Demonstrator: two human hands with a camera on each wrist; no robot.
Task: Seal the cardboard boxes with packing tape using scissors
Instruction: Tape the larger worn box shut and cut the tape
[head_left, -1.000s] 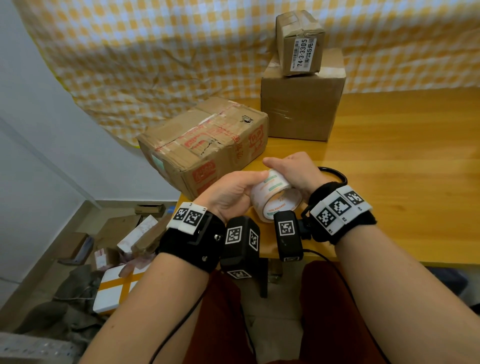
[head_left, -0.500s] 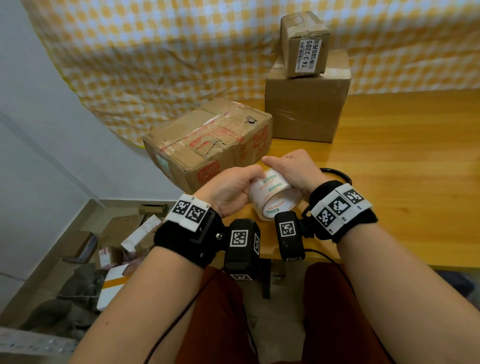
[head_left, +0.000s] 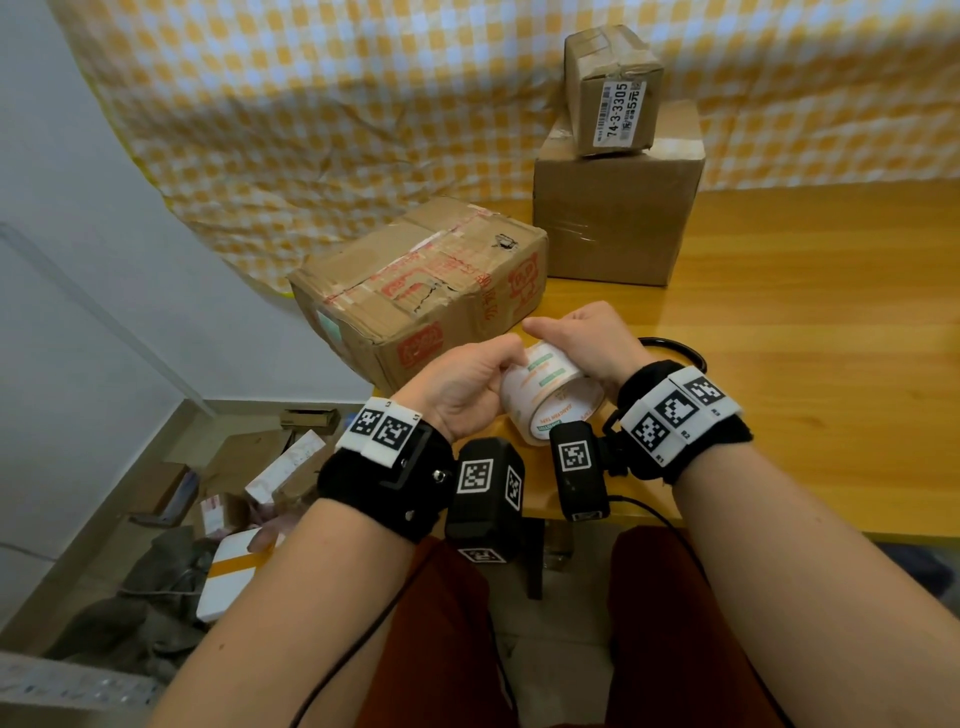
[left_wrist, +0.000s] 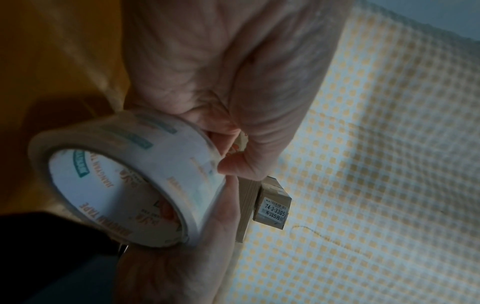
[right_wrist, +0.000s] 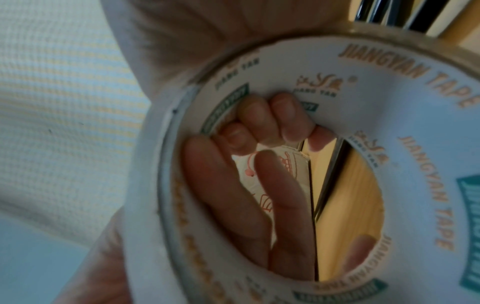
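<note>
Same spot: tape roll (head_left: 553, 395) over wooden table (head_left: 810, 364), checked cloth (head_left: 337, 114) behind.

We see a wooden table (head_left: 810, 364) with a warm honey-yellow top that fills the right side of the head view. Behind it hangs a yellow-and-white checked cloth (head_left: 322, 119), creased and draped down past the table's far edge. To the left stands a plain pale wall (head_left: 67, 218), meeting a grey-beige floor (head_left: 83, 561) along a light baseboard. On that floor, beside the table, lies a heap of clutter (head_left: 218, 499): flattened cardboard, small cartons, a white panel with an orange stripe, and what may be grey cloth, though the blur there leaves us unsure. The light is soft and even, with gentle shadows.
</note>
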